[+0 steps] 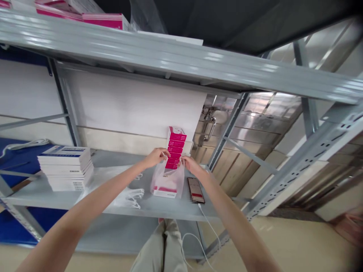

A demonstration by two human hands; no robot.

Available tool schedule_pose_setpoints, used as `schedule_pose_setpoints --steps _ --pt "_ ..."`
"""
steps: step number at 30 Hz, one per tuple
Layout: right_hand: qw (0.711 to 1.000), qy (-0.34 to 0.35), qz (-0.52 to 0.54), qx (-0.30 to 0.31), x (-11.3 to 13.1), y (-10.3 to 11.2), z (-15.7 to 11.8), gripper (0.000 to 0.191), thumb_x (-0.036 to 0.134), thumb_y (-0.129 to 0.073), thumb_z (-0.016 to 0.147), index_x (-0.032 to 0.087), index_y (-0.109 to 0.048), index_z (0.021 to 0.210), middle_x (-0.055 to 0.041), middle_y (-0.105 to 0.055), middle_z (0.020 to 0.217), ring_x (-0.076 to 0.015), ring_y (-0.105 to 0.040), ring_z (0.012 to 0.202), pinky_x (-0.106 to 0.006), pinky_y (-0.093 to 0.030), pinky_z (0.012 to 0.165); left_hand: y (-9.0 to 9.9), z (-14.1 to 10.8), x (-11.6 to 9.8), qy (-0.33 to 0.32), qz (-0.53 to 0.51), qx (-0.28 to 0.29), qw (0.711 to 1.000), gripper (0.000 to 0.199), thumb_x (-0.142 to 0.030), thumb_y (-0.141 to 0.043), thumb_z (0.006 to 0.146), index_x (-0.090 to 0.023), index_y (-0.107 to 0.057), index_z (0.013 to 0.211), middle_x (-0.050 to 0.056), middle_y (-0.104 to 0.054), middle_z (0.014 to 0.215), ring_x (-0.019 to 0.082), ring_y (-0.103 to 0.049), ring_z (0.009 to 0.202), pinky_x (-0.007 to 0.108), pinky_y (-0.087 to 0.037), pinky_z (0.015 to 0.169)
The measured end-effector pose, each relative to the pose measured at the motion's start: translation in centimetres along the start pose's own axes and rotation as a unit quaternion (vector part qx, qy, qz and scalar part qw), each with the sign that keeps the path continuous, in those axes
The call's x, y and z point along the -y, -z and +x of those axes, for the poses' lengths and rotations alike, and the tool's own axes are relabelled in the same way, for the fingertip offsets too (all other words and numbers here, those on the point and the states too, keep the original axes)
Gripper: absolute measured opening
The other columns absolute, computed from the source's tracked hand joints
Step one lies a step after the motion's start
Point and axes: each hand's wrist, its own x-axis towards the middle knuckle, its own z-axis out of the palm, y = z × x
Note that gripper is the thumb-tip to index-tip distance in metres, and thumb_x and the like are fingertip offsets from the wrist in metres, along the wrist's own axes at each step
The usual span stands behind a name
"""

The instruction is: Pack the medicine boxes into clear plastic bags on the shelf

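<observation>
A translucent plastic bag lies on the grey shelf with a white and magenta box inside it. My left hand pinches the bag's left edge near its mouth. On the other side, my right hand has its fingers closed on the right edge of the same bag. Directly behind the bag rises a stack of magenta boxes, its lower part seen between my hands. To the left, more thin white plastic bags lie flat, their handles toward me.
A stack of white boxes stands on the shelf at left. Right of the bag lies a phone with a white cable hanging off the front edge. An upper shelf beam crosses overhead; a metal upright stands at right.
</observation>
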Motion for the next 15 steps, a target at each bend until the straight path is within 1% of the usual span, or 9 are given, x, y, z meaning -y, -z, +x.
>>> schedule_pose_setpoints --steps 2,4,6,8,9,11,13,15 --pt "0.998 -0.017 0.054 0.005 -0.2 -1.6 0.1 0.035 0.045 -0.043 0.08 0.016 -0.063 0.085 -0.0091 -0.069 0.079 -0.0212 -0.064 0.081 -0.032 -0.049 0.076 -1.1 0.8 -0.4 0.036 -0.03 -0.015 0.999 0.019 -0.008 -0.057 0.072 -0.015 -0.06 0.09 0.0 -0.064 0.085 0.01 -0.059 0.061 0.023 -0.048 0.06" --pt "0.997 -0.014 0.071 0.013 -0.3 -2.6 -0.1 0.035 0.042 -0.042 0.081 0.017 -0.062 0.095 -0.0104 -0.069 0.09 -0.022 -0.064 0.089 -0.034 -0.049 0.082 -1.8 1.2 -0.5 0.048 -0.006 -0.05 0.998 0.012 -0.011 -0.061 0.072 -0.015 -0.06 0.084 0.001 -0.063 0.086 0.009 -0.058 0.06 0.024 -0.049 0.061" --pt "0.996 0.005 0.084 0.03 -0.6 -3.1 -0.5 0.036 0.04 -0.047 0.08 0.018 -0.06 0.105 -0.0096 -0.068 0.101 -0.022 -0.062 0.098 -0.035 -0.047 0.088 -2.2 1.3 -0.7 0.046 0.052 -0.089 0.994 0.001 -0.014 -0.062 0.073 -0.014 -0.062 0.074 0.003 -0.063 0.09 0.011 -0.06 0.066 0.026 -0.051 0.068" --pt "0.996 0.034 0.065 0.054 -1.1 -3.5 -0.8 0.039 0.039 -0.055 0.077 0.022 -0.057 0.112 -0.0068 -0.066 0.108 -0.0214 -0.058 0.106 -0.035 -0.046 0.091 -2.4 1.3 -1.0 0.034 0.116 -0.102 0.987 0.007 -0.016 -0.062 0.074 -0.016 -0.065 0.067 0.005 -0.062 0.098 0.015 -0.061 0.081 0.029 -0.051 0.078" --pt "0.996 0.043 0.048 0.067 -1.4 -3.7 -0.9 0.04 0.04 -0.059 0.075 0.023 -0.057 0.111 -0.0054 -0.065 0.108 -0.0214 -0.057 0.108 -0.034 -0.046 0.09 -2.5 1.2 -1.2 0.027 0.142 -0.096 0.985 0.01 -0.017 -0.062 0.075 -0.017 -0.066 0.066 0.005 -0.062 0.1 0.017 -0.06 0.088 0.03 -0.05 0.082" --pt "0.996 0.04 0.009 0.073 -2.1 -4.4 -0.8 0.033 0.043 -0.061 0.075 0.024 -0.059 0.102 -0.0035 -0.066 0.097 -0.0221 -0.057 0.102 -0.034 -0.048 0.083 -2.7 1.3 -1.8 0.007 0.176 -0.073 0.982 0.013 -0.017 -0.06 0.078 -0.019 -0.07 0.069 0.004 -0.065 0.102 0.019 -0.057 0.1 0.032 -0.048 0.088" --pt "0.999 0.024 -0.028 0.034 -2.8 -5.2 -0.3 0.027 0.048 -0.057 0.078 0.023 -0.058 0.085 -0.0023 -0.062 0.08 -0.0216 -0.058 0.088 -0.032 -0.048 0.073 -2.7 1.5 -2.0 -0.022 0.179 -0.032 0.983 0.017 -0.014 -0.058 0.08 -0.021 -0.072 0.078 0.002 -0.068 0.103 0.019 -0.056 0.105 0.032 -0.045 0.093" --pt "0.998 0.006 -0.047 -0.03 -3.5 -5.7 0.1 0.032 0.054 -0.05 0.081 0.022 -0.052 0.073 -0.0012 -0.056 0.069 -0.0194 -0.055 0.074 -0.03 -0.045 0.066 -2.5 1.6 -1.6 -0.049 0.16 0.029 0.985 0.023 -0.01 -0.056 0.081 -0.022 -0.073 0.092 0.001 -0.069 0.109 0.018 -0.056 0.108 0.031 -0.043 0.097"
